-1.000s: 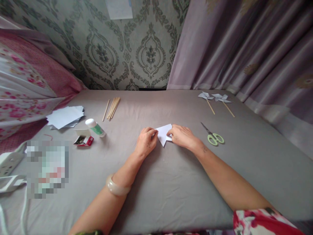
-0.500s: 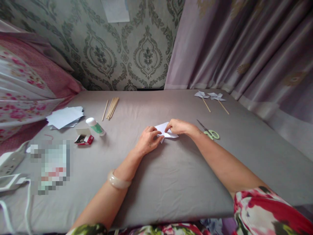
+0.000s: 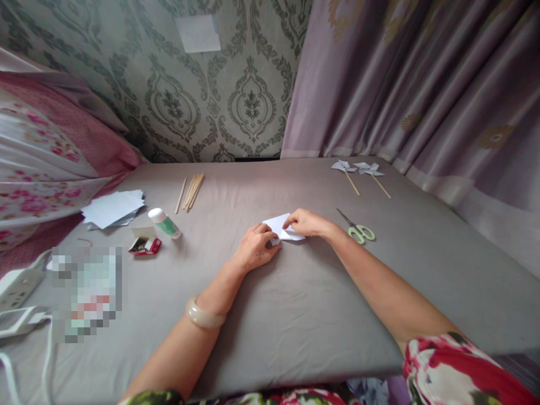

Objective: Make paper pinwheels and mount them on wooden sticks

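Observation:
A small sheet of white paper (image 3: 276,223), partly folded, lies on the grey cloth in front of me. My left hand (image 3: 258,245) is closed on its near left edge, fingers and thumb bent around a corner. From the right, my right hand (image 3: 307,223) presses its fingertips onto the paper near the middle, the other fingers curled. Part of the sheet is hidden under both hands. Scissors (image 3: 358,232) with pale green handles rest to the right of my right forearm.
At the back right lie two paper pinwheels (image 3: 368,169) on sticks. Leftward are a bundle of wooden sticks (image 3: 194,192), a glue stick (image 3: 165,224), an opened red box (image 3: 145,245) of small items, stacked white paper (image 3: 113,209) and a power strip (image 3: 19,286).
The view has tilted slightly upward. My left fingers have shifted a little at the paper's near corner, and that corner now sits lower under them. My right hand stays on the sheet.

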The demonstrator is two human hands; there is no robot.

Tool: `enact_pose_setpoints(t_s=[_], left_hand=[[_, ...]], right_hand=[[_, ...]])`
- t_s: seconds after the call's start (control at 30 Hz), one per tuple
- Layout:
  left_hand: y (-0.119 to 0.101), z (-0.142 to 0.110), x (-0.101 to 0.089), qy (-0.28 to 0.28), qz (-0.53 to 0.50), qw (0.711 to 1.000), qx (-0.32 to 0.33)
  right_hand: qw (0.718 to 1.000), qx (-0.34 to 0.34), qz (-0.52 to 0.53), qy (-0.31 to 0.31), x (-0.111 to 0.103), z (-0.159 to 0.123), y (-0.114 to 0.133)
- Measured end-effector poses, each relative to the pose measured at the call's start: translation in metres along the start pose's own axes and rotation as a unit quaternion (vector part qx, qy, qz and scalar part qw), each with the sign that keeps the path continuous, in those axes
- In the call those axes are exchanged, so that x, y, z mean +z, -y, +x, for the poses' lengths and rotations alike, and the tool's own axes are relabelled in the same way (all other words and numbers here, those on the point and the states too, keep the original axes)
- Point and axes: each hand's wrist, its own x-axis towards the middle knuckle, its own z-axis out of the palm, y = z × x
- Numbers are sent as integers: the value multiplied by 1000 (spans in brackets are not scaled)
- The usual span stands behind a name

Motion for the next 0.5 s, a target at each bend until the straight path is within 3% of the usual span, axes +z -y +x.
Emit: enact_pose_setpoints(t_s=[0.3,0.5], left_hand=[[3,0,0,4,29,1000,2],[6,0,-4,15,37,999,-3]], right_hand=[[999,0,21,-51,1,-12,-20],[990,-117,43,-65,11,-44,-31]])
